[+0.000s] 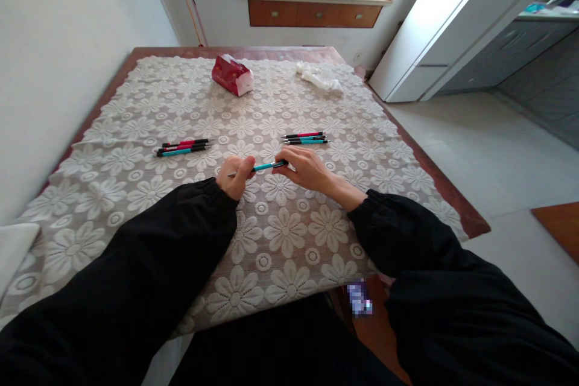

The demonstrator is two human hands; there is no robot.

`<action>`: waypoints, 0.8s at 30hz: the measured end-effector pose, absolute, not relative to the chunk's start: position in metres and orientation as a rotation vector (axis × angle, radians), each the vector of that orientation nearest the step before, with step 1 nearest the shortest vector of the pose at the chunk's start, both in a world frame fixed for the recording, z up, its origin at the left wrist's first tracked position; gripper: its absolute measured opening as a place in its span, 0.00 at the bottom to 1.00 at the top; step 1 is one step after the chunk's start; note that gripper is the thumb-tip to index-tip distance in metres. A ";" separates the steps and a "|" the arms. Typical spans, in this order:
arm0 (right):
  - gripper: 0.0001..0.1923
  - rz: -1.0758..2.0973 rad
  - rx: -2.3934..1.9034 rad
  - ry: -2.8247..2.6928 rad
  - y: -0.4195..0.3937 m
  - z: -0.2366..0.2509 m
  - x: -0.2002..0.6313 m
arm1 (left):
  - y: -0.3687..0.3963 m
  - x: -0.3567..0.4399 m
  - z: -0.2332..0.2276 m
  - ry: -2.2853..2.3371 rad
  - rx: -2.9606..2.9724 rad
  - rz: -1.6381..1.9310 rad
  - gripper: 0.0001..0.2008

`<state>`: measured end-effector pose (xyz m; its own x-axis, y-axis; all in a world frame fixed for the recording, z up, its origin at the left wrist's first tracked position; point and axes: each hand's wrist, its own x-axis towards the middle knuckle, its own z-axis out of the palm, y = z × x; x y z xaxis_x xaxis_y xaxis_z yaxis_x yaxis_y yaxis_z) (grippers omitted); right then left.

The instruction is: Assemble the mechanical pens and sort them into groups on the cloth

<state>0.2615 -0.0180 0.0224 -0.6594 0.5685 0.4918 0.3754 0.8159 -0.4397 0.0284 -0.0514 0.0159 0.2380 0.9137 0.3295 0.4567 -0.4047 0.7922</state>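
A blue pen with black ends (265,166) is stretched between my two hands, just above the lace tablecloth (287,229). My left hand (236,174) is closed round its tip end, and the thin point sticks out to the left. At the other end, my right hand (304,167) pinches the black top between thumb and fingers. Beyond my right hand lies a group of red and blue pens (305,139), side by side. Another such group of pens (183,148) rests to the left, beyond my left sleeve.
Farther back on the table stand a red tissue pack (231,75) and a crumpled clear plastic bag (319,79). The table's wooden edge (407,151) shows at the right. Past it is a white fridge (434,24). A white wall (81,42) runs along the left.
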 end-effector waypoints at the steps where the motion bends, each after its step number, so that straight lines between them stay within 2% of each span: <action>1: 0.15 0.356 -0.684 -2.371 -0.018 0.023 0.262 | -0.052 0.029 0.015 1.242 1.951 1.085 0.33; 7: 0.19 0.315 -0.647 -2.478 -0.018 0.023 0.263 | -0.052 0.027 0.011 1.157 2.020 1.069 0.28; 14: 0.24 0.537 -0.716 -2.521 -0.015 0.020 0.264 | -0.054 0.027 0.012 1.124 2.059 1.033 0.27; 24: 0.13 0.368 -0.680 -2.338 -0.017 0.021 0.262 | -0.049 0.028 0.011 1.252 1.880 1.079 0.33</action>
